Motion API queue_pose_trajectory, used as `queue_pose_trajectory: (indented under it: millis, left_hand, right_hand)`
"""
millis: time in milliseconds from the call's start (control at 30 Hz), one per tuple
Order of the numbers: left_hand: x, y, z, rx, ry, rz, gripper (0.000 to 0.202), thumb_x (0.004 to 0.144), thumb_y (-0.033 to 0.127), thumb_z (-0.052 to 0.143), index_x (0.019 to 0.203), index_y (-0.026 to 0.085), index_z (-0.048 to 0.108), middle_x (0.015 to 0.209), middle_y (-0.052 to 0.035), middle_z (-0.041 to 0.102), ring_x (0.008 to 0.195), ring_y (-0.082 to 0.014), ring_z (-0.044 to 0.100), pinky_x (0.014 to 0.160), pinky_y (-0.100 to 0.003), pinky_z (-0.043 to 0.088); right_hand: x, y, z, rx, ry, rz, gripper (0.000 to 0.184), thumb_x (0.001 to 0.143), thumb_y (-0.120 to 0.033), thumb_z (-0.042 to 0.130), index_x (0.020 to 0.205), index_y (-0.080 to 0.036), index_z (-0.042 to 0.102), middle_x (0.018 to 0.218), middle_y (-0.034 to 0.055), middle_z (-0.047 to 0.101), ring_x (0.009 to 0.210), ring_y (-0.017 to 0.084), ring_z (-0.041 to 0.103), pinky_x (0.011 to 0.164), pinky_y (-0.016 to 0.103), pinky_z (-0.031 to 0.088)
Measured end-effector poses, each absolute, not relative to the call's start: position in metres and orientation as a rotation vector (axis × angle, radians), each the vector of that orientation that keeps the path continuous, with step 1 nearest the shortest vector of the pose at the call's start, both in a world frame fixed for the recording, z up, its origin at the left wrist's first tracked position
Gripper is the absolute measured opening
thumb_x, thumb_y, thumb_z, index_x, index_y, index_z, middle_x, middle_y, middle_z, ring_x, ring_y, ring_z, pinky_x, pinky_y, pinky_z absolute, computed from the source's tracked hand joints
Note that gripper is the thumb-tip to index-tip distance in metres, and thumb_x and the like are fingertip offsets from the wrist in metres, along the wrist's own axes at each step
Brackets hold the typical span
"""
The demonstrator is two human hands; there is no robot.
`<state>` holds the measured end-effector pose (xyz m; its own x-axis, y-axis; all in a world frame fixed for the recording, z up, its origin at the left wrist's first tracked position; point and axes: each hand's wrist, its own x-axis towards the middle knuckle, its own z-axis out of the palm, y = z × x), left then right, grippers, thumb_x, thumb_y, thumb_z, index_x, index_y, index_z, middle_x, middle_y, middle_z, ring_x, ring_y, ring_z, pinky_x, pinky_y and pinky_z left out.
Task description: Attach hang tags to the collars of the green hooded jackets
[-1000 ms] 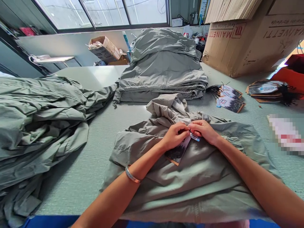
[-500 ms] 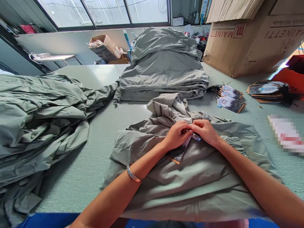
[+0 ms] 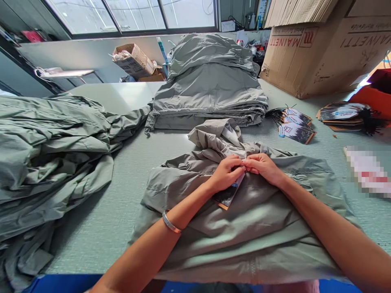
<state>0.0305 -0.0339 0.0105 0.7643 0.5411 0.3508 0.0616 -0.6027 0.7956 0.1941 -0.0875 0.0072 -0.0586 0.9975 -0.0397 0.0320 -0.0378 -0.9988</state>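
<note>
A grey-green jacket (image 3: 232, 240) lies spread in front of me, its collar end bunched up. Over its neck my left hand (image 3: 227, 173) and my right hand (image 3: 263, 167) meet fingertip to fingertip, both closed in a pinch. From under my left fingers a dark hang tag (image 3: 226, 197) with a brown edge and a small blue label slants down onto the fabric. My left hand grips this tag near its top. Whatever sits between my right fingertips is too small and covered to make out.
Behind the jacket rises a stack of folded garments (image 3: 210, 89); more garments (image 3: 55, 162) heap at the left. Several hang tags (image 3: 297, 132) with black strings lie right of the stack, beside another tag pile (image 3: 343, 112). A large carton (image 3: 308, 61) stands at the back right.
My fingertips have shifted slightly on the jacket's neck. The blue label, earlier below my right fingers, now shows under my left hand, and the tag has moved a little left.
</note>
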Motion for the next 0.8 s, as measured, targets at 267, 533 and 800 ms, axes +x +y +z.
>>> queue_pose_trajectory:
  millis: [267, 533, 800]
  left_hand:
    - [0.030, -0.032, 0.015, 2.129, 0.396, 0.688, 0.022, 0.083, 0.019, 0.046, 0.062, 0.015, 0.053, 0.067, -0.0006, 0.044, 0.076, -0.0156, 0.044, 0.075, -0.029, 0.035]
    - [0.030, -0.030, 0.010, 2.204, 0.433, 0.680, 0.024, 0.087, 0.018, 0.048, 0.065, 0.016, 0.056, 0.067, -0.0008, 0.047, 0.077, -0.0159, 0.047, 0.075, -0.028, 0.039]
    - [0.025, -0.028, 0.000, 2.376, 0.573, 1.243, 0.021, 0.096, 0.021, 0.041, 0.103, 0.015, 0.061, 0.088, -0.0074, 0.062, 0.086, -0.0195, 0.052, 0.082, -0.034, 0.044]
  right_hand:
    - [0.197, -0.086, 0.007, -1.235, -1.244, 1.297, 0.034, 0.067, -0.046, 0.064, 0.053, -0.018, 0.051, 0.049, -0.0054, 0.041, 0.046, 0.006, 0.028, 0.046, 0.024, 0.019]
    - [0.199, -0.086, 0.005, -1.290, -1.275, 1.200, 0.039, 0.069, -0.045, 0.064, 0.049, -0.019, 0.044, 0.046, -0.0068, 0.036, 0.045, 0.005, 0.025, 0.045, 0.024, 0.016]
    - [0.202, -0.083, -0.001, -1.249, -1.133, 1.181, 0.045, 0.073, -0.062, 0.064, 0.075, -0.017, 0.060, 0.054, 0.0001, 0.062, 0.043, 0.010, 0.048, 0.043, 0.022, 0.036]
